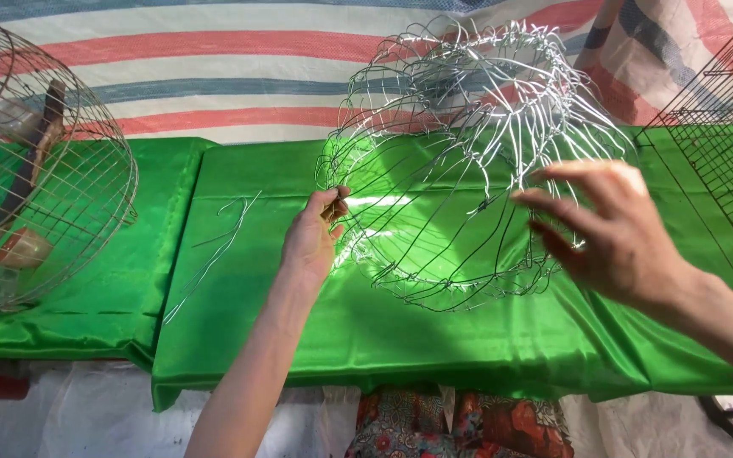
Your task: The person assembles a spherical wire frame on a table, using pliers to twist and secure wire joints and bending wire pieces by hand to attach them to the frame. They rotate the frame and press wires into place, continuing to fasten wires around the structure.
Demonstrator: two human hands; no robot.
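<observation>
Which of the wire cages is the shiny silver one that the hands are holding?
The middle wire frame, shiny and silvery, between the left hand and right hand. The round cage at left looks dull and rusty; the black cage is square-meshed.

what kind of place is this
Probably a small workshop for hand-made wire cages: an unfinished wire frame held over a green cloth-covered table, loose wires, a finished round cage at left, and a striped tarp behind.

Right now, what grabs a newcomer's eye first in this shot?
The shiny silver wire basket frame at centre, lying on its side on the bright green cloth. The left hand pinches its rim, and the right hand spreads open against its far side. At far left sits a finished round wire cage; loose wires lie between.
</observation>
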